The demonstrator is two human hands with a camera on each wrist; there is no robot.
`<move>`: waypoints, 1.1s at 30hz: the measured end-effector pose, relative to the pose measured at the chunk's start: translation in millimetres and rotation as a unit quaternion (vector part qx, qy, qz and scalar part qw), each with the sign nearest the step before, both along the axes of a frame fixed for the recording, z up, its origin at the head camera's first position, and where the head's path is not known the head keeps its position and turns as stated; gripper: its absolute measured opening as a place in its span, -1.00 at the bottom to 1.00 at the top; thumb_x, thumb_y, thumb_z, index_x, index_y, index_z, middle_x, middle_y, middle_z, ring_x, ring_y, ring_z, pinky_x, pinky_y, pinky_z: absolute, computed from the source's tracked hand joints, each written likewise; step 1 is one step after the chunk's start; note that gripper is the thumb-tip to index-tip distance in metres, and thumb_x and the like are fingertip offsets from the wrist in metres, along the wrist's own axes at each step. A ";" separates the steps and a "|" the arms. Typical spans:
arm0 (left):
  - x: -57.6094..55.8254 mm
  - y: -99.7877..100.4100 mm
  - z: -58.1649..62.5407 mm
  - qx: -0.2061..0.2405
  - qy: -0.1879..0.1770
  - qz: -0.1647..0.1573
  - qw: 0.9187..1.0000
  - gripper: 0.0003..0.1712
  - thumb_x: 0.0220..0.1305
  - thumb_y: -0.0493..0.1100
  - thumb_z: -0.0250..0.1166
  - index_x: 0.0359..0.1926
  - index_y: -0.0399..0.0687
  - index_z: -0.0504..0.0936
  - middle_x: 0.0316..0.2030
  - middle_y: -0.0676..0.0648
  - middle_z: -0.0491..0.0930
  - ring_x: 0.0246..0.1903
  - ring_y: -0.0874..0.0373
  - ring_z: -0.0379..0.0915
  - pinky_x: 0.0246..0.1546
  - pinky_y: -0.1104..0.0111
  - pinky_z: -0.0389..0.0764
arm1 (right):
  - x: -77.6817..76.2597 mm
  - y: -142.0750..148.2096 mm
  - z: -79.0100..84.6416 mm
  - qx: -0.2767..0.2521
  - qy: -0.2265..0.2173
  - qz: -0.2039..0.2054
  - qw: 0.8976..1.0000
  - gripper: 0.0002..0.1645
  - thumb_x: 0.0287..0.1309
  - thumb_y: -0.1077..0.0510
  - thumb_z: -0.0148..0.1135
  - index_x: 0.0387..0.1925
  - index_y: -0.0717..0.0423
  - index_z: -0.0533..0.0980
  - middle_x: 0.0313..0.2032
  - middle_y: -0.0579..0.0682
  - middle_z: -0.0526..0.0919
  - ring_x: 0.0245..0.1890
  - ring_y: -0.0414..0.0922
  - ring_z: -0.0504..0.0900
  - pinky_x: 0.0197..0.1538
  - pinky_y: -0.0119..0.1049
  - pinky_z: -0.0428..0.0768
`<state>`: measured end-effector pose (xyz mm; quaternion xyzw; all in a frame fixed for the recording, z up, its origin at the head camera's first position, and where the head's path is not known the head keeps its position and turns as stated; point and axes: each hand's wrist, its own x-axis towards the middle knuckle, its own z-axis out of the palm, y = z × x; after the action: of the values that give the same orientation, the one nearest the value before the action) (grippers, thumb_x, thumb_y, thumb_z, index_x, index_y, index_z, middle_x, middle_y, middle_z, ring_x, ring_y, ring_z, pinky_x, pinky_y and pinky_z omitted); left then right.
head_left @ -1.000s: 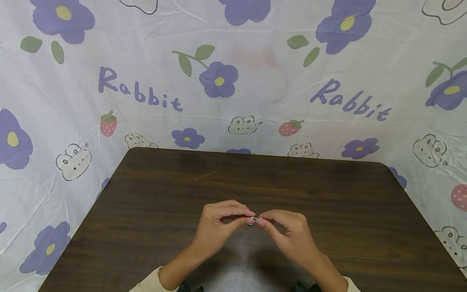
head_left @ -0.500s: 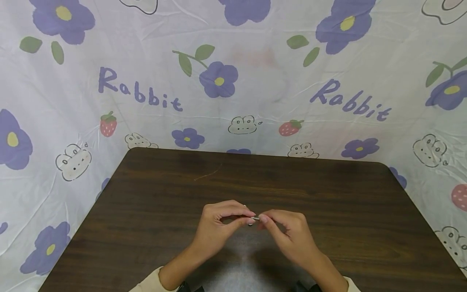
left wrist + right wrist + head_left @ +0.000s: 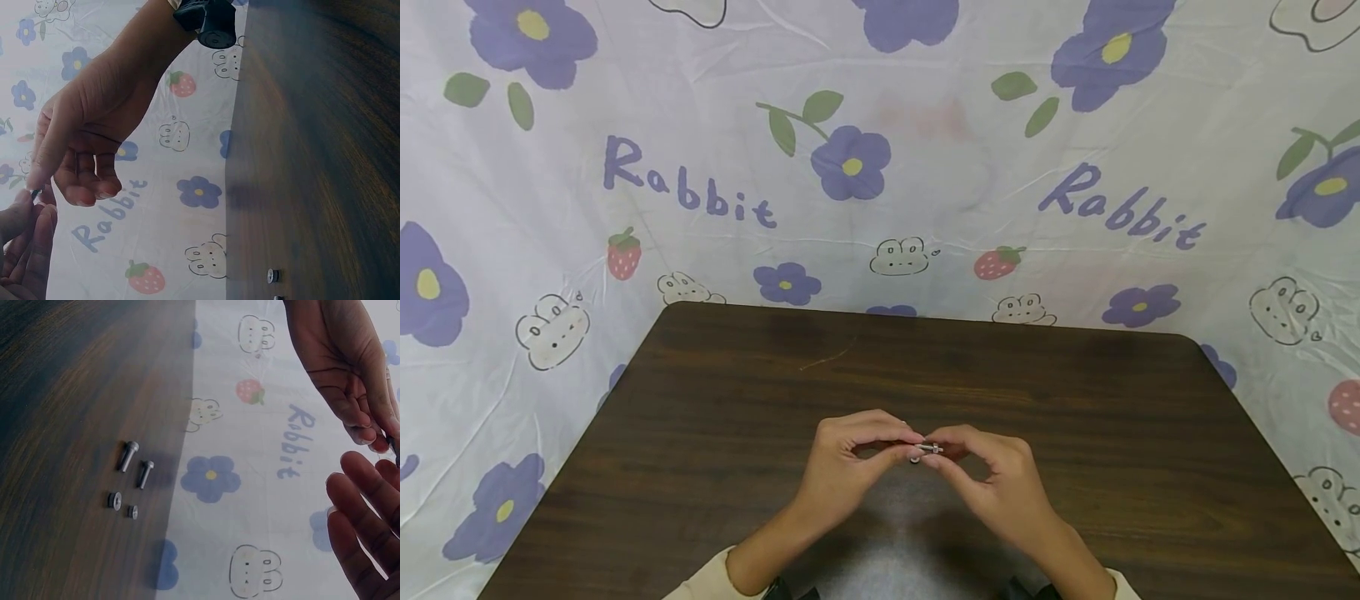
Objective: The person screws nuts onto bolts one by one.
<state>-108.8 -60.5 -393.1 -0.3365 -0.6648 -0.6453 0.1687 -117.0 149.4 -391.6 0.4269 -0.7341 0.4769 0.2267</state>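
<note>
In the head view my left hand [image 3: 850,458] pinches a small silver bolt [image 3: 927,447] between thumb and index finger. A nut [image 3: 936,448] shows near the bolt's right end, a bit of the tip past it. My right hand [image 3: 996,471] has its thumb and index fingertip on either side of the nut. The bolt's other end is hidden in the left fingers. In the right wrist view two more bolts, a larger [image 3: 129,456] and a smaller [image 3: 145,474], lie on the table beside a larger nut [image 3: 114,500] and a smaller one [image 3: 133,512].
The dark wooden table [image 3: 737,400] carries a thin light scratch-like line toward the back. A printed cloth [image 3: 955,192] with flowers and rabbits hangs behind and at both sides. A black wrist device [image 3: 215,28] sits on my right wrist.
My right thumb and index fingertip have slid back and forth against each other over the bolt's end, uncovering the nut. The left hand has stayed in place.
</note>
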 end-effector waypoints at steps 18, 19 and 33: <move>1.0 0.6 -0.9 0.005 -0.005 -0.003 1.000 -0.85 0.19 -0.43 0.43 -0.20 -0.26 0.79 -0.27 -0.13 0.75 -0.29 0.02 0.72 -0.29 0.22 0.78 | -0.9 0.2 -2.8 0.000 0.023 -0.005 1.000 -0.88 0.32 0.19 0.36 -0.20 0.18 0.69 -0.33 0.01 0.79 -0.37 -0.16 0.77 -0.22 -0.44 0.72; 0.9 0.6 -0.9 0.006 -0.005 -0.004 1.000 -0.85 0.19 -0.43 0.43 -0.20 -0.26 0.79 -0.27 -0.14 0.75 -0.30 0.01 0.72 -0.29 0.22 0.78 | -0.9 0.6 -2.9 0.001 0.021 -0.005 1.000 -0.90 0.31 0.22 0.36 -0.20 0.18 0.69 -0.32 0.01 0.79 -0.36 -0.15 0.77 -0.20 -0.44 0.72; 1.3 1.9 -3.6 0.016 -0.005 -0.013 1.000 -0.85 0.15 -0.46 0.44 -0.23 -0.27 0.78 -0.30 -0.15 0.74 -0.35 -0.01 0.71 -0.35 0.15 0.78 | 0.5 1.6 -3.2 0.006 -0.012 0.018 1.000 -0.71 0.22 0.52 0.24 -0.29 0.11 0.70 -0.40 -0.03 0.76 -0.38 -0.15 0.76 -0.20 -0.42 0.72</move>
<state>-107.5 -58.6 -396.7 -0.3396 -0.6505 -0.6596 0.1623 -116.5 151.1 -394.9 0.4360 -0.7315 0.4816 0.2071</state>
